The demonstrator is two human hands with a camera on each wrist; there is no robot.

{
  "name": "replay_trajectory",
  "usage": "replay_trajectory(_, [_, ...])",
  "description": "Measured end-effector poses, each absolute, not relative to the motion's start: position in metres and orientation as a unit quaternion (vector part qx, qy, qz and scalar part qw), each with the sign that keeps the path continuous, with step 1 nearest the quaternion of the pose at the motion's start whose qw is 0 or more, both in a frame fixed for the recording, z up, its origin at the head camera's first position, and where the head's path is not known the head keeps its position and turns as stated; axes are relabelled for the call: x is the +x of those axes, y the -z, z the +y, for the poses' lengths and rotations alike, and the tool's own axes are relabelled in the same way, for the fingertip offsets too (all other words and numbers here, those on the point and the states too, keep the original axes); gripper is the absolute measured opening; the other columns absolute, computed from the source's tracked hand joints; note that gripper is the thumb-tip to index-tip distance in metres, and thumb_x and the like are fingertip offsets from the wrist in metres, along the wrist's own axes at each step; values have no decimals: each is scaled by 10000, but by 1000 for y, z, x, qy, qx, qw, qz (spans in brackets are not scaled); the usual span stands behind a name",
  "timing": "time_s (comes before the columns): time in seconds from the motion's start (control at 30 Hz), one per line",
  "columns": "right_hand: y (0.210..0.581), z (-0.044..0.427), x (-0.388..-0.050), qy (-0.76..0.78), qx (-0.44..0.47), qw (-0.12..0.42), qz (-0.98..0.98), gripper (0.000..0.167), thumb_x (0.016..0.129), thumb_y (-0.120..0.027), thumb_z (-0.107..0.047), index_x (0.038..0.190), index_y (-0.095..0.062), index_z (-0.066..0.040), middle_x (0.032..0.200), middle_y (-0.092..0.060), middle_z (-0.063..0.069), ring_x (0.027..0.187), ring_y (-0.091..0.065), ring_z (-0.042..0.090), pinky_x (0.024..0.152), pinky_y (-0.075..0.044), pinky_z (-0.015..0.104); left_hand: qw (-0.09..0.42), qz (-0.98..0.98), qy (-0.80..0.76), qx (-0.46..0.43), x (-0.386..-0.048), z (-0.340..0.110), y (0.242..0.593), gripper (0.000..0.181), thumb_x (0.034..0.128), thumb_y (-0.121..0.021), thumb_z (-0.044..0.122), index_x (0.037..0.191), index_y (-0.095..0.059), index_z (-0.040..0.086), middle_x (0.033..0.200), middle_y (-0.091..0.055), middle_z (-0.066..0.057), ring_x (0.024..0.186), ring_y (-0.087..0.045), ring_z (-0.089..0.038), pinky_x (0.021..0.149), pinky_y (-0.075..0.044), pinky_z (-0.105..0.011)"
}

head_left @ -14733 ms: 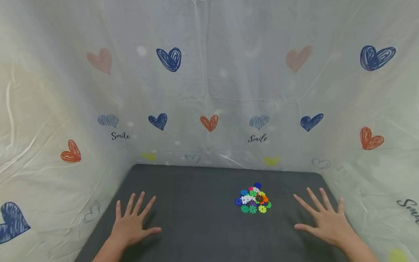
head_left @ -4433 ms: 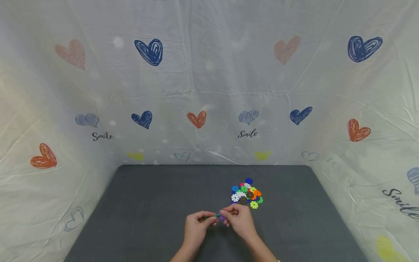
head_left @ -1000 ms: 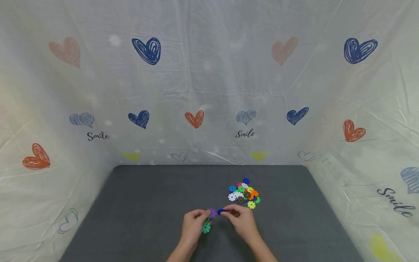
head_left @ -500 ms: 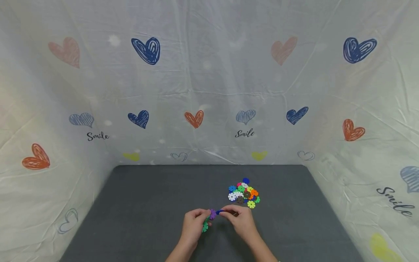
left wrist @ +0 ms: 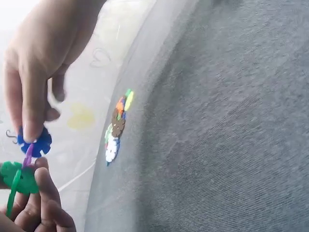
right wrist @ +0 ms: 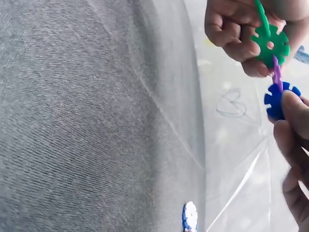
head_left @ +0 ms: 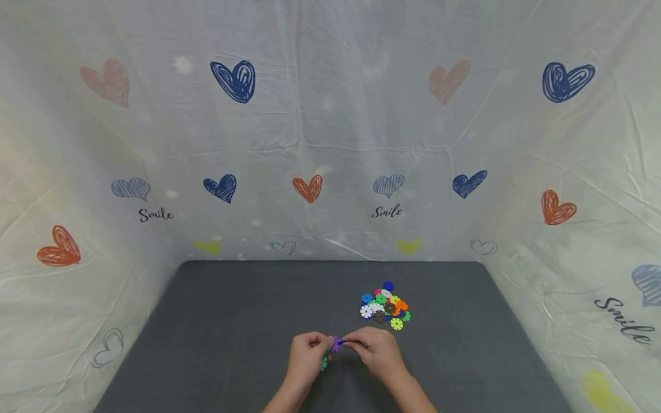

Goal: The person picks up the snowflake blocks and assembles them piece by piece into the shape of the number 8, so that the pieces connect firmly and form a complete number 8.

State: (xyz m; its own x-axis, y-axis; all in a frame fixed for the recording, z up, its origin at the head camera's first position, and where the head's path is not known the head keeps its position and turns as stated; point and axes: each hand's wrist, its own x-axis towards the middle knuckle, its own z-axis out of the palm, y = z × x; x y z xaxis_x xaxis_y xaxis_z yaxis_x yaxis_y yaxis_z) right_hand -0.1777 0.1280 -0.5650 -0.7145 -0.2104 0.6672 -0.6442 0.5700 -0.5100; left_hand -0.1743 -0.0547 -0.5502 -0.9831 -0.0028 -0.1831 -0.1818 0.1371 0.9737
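My left hand (head_left: 306, 357) pinches a short chain of notched plastic snowflake discs near the table's front. In the right wrist view it holds a green disc (right wrist: 277, 41), with a second green disc (right wrist: 262, 17) edge-on and a purple disc (right wrist: 276, 72) slotted into it. My right hand (head_left: 379, 351) pinches a blue disc (right wrist: 273, 104) between thumb and fingers. The blue disc's edge meets the purple disc, crosswise to it; how deep they interlock I cannot tell. Fingers partly cover the chain in the head view.
Beyond my hands, a pile of loose snowflake discs (head_left: 379, 316) in many colours lies on the dark grey table (head_left: 248, 321). Pale cloth printed with hearts (head_left: 307, 188) hangs behind and on both sides.
A second ago the blue disc was apart from the purple one. My right hand has brought it left against the purple disc. The left hand keeps hold of the chain, now turned slightly.
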Motion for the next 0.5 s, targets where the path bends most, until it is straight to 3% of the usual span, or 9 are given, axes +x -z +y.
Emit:
replay_trajectory(0.13, [564, 128, -177, -349, 276, 303, -843, 154, 724, -878, -119, 827, -802, -205, 784, -757, -122, 655, -626, -27, 651, -424, 119, 80, 748, -655, -68, -172, -54, 553, 204, 936, -708, 150, 806, -717, -6, 635, -660, -5, 547, -595, -131, 474, -423, -238])
replay_trajectory(0.37, [573, 132, -178, -467, 270, 223, -812, 91, 812, -822, -92, 886, -811, -144, 818, -773, -26, 646, -617, -39, 560, -470, 112, 127, 712, -689, -48, -172, -55, 560, 236, 961, -635, 164, 899, -734, -41, 741, -697, -17, 602, -648, -124, 551, -478, -240])
replay_trajectory(0.5, [577, 137, -178, -503, 279, 202, -793, 102, 846, -789, -69, 929, -802, -126, 885, -768, 4, 672, -625, 25, 561, -481, 145, 150, 703, -694, -35, -171, -55, 560, 244, 947, -652, 183, 896, -725, -43, 739, -683, -8, 624, -639, -118, 566, -485, -237])
